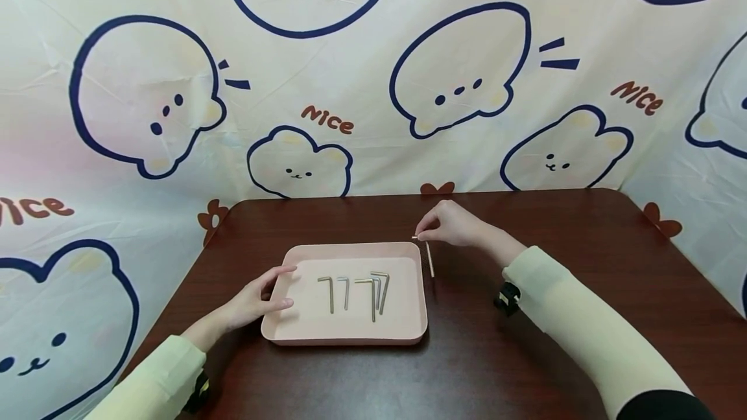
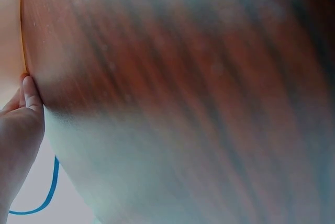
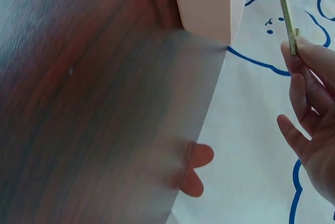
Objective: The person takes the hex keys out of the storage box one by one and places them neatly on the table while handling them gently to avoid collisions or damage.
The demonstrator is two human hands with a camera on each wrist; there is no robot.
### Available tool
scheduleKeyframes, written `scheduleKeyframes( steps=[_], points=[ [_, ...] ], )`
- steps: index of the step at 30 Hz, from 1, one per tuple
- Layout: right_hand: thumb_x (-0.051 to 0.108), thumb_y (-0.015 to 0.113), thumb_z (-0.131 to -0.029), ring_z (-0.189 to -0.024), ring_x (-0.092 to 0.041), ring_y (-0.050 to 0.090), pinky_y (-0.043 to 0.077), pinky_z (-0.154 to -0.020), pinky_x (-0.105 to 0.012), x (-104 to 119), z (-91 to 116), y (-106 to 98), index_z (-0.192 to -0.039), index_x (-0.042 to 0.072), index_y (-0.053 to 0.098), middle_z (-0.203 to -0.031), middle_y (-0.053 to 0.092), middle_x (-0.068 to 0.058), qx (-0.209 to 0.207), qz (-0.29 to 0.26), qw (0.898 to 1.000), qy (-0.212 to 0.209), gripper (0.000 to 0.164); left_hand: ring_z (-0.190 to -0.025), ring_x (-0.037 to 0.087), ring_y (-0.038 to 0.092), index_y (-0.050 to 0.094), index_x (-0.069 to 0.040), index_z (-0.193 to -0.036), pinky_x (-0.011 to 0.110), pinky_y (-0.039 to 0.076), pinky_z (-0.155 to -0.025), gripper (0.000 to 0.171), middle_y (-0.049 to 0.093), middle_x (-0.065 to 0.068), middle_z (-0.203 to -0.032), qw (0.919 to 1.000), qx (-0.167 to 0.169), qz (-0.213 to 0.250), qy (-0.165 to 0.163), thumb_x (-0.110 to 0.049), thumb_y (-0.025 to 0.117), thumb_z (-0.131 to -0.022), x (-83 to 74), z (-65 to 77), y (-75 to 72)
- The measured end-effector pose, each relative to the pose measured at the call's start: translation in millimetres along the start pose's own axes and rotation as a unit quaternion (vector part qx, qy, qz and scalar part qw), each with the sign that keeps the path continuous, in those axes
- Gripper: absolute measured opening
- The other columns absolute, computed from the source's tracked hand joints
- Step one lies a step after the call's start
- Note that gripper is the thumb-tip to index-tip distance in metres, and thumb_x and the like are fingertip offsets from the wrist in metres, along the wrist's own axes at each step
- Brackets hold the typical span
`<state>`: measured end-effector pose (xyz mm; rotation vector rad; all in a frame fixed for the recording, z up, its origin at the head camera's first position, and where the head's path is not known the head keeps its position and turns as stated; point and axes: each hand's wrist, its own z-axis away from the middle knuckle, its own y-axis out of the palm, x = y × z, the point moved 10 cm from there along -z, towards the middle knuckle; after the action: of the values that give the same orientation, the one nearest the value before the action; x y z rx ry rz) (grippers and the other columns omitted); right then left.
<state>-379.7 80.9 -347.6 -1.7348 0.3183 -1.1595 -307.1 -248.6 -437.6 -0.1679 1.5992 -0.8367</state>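
Left hand (image 1: 252,301) grips tray (image 1: 403,319), some fingers hidden; right hand (image 1: 457,225) pinches hex key (image 1: 430,260), bend unclear.

Shallow pale-pink rectangular tray (image 1: 292,329), five L-shaped metal keys (image 1: 373,303) lying inside, sixth brass-toned L-shaped key (image 1: 431,260) pinched in right hand (image 1: 449,222), long arm down, near tray's right rim
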Motion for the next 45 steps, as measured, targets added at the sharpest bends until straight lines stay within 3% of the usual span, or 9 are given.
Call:
scheduleKeyframes(
  steps=[16,23,34,45],
  points=[
    [0.013,0.074,-0.087,-0.069,-0.015,0.054,0.046,-0.063,-0.031,-28,17,-17,-0.091,0.008,0.077,-0.082,0.07,0.003,-0.006,0.021,1.0,0.007,0.007,-0.124,0.041,0.044,0.04,-0.004,-0.143,0.053,0.039,-0.096,0.066,0.039,0.025,-0.144,1.0,-0.004,-0.005,0.001,-0.019,0.073,-0.089,-2.1,-0.2,0.2],
    [0.011,0.073,-0.088,-0.071,-0.016,0.055,0.048,-0.065,-0.031,-43,23,-11,-0.093,0.007,0.077,-0.083,0.07,0.002,0.008,0.006,0.999,0.039,0.008,-0.126,0.041,0.042,0.04,-0.006,-0.144,0.055,0.037,-0.098,0.067,0.039,0.024,-0.145,1.0,-0.003,-0.007,-0.001,-0.021,0.073,-0.088,-1.1,-0.4,0.1],
    [0.008,0.073,-0.087,-0.072,-0.015,0.058,0.051,-0.07,-0.03,-63,28,5,-0.091,0.008,0.078,-0.084,0.071,0.002,0.01,-0.007,0.999,0.05,0.006,-0.126,0.042,0.041,0.04,-0.006,-0.144,0.056,0.037,-0.097,0.065,0.037,0.024,-0.146,1.0,-0.002,-0.006,0.001,-0.02,0.072,-0.089,-0.8,-0.1,0.0],
    [0.007,0.074,-0.086,-0.07,-0.012,0.056,0.049,-0.067,-0.029,-63,27,24,-0.085,0.009,0.078,-0.079,0.07,0.005,0.023,-0.002,1.0,0.013,0.004,-0.124,0.04,0.043,0.041,-0.005,-0.143,0.053,0.038,-0.096,0.064,0.04,0.024,-0.144,1.0,-0.004,-0.005,0.007,-0.019,0.073,-0.089,-1.0,-0.1,0.0]
  ],
)
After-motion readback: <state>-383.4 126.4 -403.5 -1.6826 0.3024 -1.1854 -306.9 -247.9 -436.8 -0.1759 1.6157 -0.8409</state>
